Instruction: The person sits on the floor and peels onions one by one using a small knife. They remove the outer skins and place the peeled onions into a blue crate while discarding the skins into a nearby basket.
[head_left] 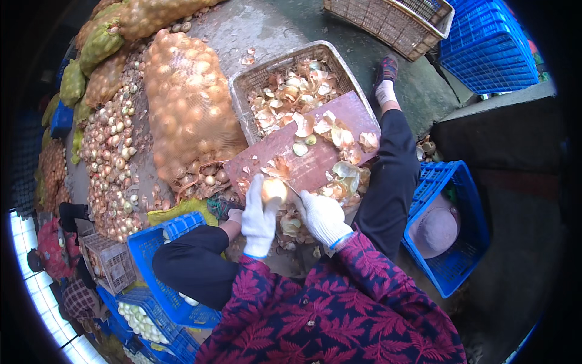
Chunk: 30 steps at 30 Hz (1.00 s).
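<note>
My left hand (259,223), in a white knit glove, holds a yellow onion (274,190) between thumb and fingers. My right hand (323,217), gloved likewise, grips a knife whose thin blade (292,188) points at the onion. Both hands are just over the near edge of a worn reddish board (291,159). Onion skins (341,136) and cut onion bits (310,139) lie scattered on it. The board rests across a plastic crate (241,82) holding many loose skins (295,91). The knife's handle is hidden in my right glove.
A large mesh sack of onions (191,109) stands left of the crate, with loose onions (113,136) on the floor beyond. A blue crate (182,300) is by my left leg; another (473,245), holding a hat (434,227), is at right. Other people (57,245) are at far left.
</note>
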Available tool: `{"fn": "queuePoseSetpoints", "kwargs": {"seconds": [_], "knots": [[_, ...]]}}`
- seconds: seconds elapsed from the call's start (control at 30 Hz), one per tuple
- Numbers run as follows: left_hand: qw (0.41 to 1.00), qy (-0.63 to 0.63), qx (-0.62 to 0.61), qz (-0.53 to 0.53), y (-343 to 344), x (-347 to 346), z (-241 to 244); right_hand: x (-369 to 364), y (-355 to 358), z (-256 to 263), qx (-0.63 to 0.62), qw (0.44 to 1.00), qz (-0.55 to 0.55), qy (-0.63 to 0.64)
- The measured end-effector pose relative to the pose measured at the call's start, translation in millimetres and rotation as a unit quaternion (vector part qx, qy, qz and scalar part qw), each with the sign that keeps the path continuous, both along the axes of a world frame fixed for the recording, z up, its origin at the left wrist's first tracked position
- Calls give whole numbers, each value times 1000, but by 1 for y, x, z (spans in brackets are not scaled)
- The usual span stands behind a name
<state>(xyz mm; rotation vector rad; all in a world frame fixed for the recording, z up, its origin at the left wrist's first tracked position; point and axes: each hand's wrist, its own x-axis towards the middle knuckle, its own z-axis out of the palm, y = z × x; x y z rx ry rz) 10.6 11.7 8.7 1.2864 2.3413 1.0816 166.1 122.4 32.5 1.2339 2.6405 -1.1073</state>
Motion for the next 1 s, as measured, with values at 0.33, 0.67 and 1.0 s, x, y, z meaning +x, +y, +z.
{"fn": "queuePoseSetpoints", "kwargs": {"seconds": [0.33, 0.67, 1.0], "knots": [[996, 49, -58, 44, 14, 7, 1, -17, 13, 14, -12, 999, 25, -18], [999, -27, 9, 42, 14, 4, 11, -9, 14, -22, 54, 995, 77, 32], [991, 108, 85, 3, 16, 7, -33, -4, 20, -24, -503, 843, -155, 111]]}}
